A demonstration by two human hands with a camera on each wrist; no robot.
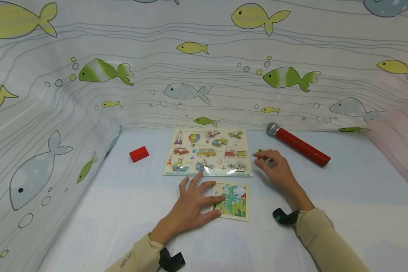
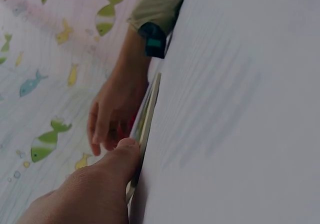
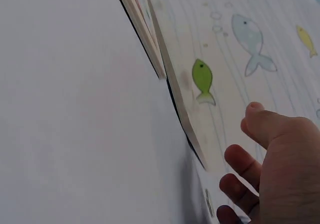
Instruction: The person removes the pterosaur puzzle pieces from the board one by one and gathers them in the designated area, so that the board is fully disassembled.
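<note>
A small jigsaw puzzle (image 1: 236,202) with a blue-green dinosaur picture lies flat on the table. My left hand (image 1: 193,206) rests over its left part with fingers spread, hiding that side. In the left wrist view, the thumb (image 2: 107,166) touches the puzzle's edge. My right hand (image 1: 278,170) hovers to the right of a larger vehicle puzzle board (image 1: 207,152), its fingers loosely bent with nothing between them. Just beyond the fingertips lies a small green piece (image 1: 261,150), partly hidden. The right wrist view shows the right hand (image 3: 285,169) apart from the boards' edges.
A red toy microphone (image 1: 300,145) with a silver head lies at the back right. Left of the vehicle board is a red block (image 1: 139,154). A fish-patterned sheet (image 1: 149,64) rises behind the white table and along its sides.
</note>
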